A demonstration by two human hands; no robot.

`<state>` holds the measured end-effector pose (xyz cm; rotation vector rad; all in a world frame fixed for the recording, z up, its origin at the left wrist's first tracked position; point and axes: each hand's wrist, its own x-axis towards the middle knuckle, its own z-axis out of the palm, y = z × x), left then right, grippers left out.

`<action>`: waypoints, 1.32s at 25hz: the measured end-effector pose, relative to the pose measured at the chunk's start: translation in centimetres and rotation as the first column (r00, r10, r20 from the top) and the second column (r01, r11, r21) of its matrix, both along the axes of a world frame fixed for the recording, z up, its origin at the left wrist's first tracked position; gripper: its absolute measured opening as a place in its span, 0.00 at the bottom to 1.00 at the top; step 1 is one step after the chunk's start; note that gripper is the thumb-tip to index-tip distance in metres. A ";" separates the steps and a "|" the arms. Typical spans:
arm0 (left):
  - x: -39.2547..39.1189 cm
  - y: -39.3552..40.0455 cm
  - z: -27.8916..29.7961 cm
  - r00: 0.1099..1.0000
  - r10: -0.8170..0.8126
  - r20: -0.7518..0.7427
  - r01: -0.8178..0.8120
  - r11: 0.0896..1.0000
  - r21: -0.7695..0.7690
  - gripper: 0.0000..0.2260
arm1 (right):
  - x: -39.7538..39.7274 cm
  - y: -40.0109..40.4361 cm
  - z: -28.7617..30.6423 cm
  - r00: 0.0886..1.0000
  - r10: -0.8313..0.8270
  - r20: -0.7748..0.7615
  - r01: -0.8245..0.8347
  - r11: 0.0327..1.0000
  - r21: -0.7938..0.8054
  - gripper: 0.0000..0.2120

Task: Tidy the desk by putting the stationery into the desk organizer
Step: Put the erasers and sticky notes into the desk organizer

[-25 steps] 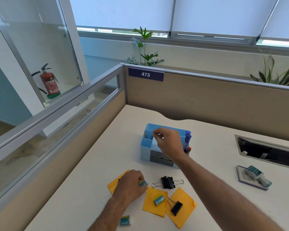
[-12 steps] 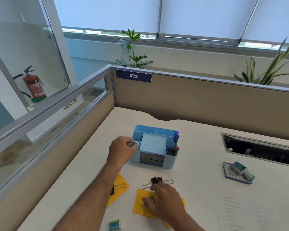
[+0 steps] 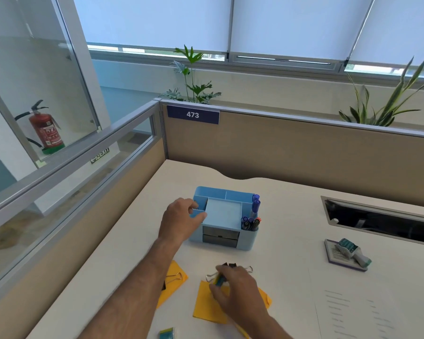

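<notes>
Cubicle corner, tan partition, white surface (image 3: 291,216) under a window. Blue desk organizer (image 3: 224,216) sitting mid-surface, markers (image 3: 251,220) standing in its right front compartment. Left hand (image 3: 181,222) hovering at the organizer's left compartments, fingers loosely curled and holding nothing visible. Right hand (image 3: 240,293) reaching over the yellow sticky notes (image 3: 207,307), its fingers pinching a small blue-green eraser (image 3: 218,281) just beside a black binder clip (image 3: 231,266). Another eraser (image 3: 167,333) lying near the front edge.
</notes>
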<state>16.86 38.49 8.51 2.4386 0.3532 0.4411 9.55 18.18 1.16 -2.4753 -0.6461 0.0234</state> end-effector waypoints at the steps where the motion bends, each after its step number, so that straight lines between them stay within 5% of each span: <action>1: -0.4 -0.1 0.4 0.999 -0.035 -0.002 0.035 0.998 -0.043 0.15 | 0.4 0.3 1.0 0.999 -0.037 0.033 0.033 0.994 0.107 0.21; 5: -1.7 -0.5 2.5 0.926 -0.326 -0.191 0.223 0.880 -0.419 0.13 | 3.1 1.7 5.1 0.975 -0.077 0.208 -0.002 0.935 0.355 0.20; 9: -2.6 0.2 4.1 0.892 -0.429 -0.143 0.260 0.745 -0.614 0.08 | 4.3 2.7 6.9 0.970 -0.093 0.224 -0.013 0.903 0.429 0.23; 14: -3.1 0.2 3.4 0.907 -0.385 -0.170 0.253 0.821 -0.512 0.07 | 3.6 3.5 6.5 0.975 -0.094 0.200 -0.012 0.881 0.473 0.30; 17: -2.3 0.9 2.9 0.975 -0.193 -0.110 0.133 0.905 -0.404 0.09 | 1.3 3.6 4.1 0.976 -0.120 0.179 0.013 0.863 0.506 0.26; 20: -1.0 1.7 2.5 0.994 -0.078 -0.080 0.065 0.986 -0.156 0.12 | -2.1 3.4 1.0 0.959 0.257 0.117 -0.280 0.921 0.269 0.18; 23: -0.1 1.4 1.7 0.990 -0.098 -0.103 0.104 0.993 0.051 0.14 | -3.9 4.0 -1.4 0.844 0.535 0.022 -0.535 0.845 -0.007 0.22; 28: 0.6 0.8 0.8 0.995 -0.072 -0.071 0.080 0.989 0.124 0.10 | -4.6 4.3 -3.2 0.776 0.627 0.069 -0.617 0.777 -0.124 0.22; 31: 0.8 0.9 0.5 0.995 -0.076 -0.064 0.086 0.981 0.176 0.09 | -4.5 3.8 -2.7 0.788 0.593 -0.168 -0.616 0.768 -0.175 0.17; 33: 1.0 0.9 0.2 0.991 -0.085 -0.103 0.105 0.971 0.217 0.09 | -4.4 3.4 -2.4 0.838 0.542 -0.060 -0.538 0.804 -0.254 0.16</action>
